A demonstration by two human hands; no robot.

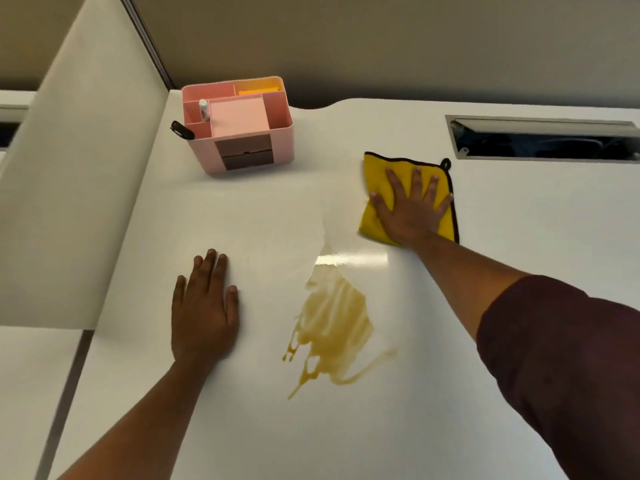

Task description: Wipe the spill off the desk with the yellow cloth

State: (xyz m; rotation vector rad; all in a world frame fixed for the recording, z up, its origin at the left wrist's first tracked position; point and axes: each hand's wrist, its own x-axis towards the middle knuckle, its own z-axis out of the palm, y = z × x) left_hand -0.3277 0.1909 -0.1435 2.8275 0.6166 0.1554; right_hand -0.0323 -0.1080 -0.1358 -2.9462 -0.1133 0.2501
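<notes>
Yellow cloth under one hand, brown spill still on the desk

Yellow cloth [374,216] with a dark edge lies flat on the white desk [502,258], near the far right side. The right hand [410,206] rests on top of it with all its fingers straight and spread wide. It presses down and does not curl round the cloth. A small loop sticks out at the cloth's far corner.

The spill [334,327] is a brownish-yellow puddle in the middle of the desk, closer to the person than the cloth. It looks smeared, with thin drips running out at the near side. The cloth and the spill are apart and do not touch.

The left hand [204,313] lies flat on the desk, left of the spill, fingers straight and holding nothing.

A pink organiser box [242,150] stands at the back left of the desk. It has a small white tube in one slot and a black thing at its left edge. A long dark slot [543,142] is cut into the desk at the back right.
</notes>
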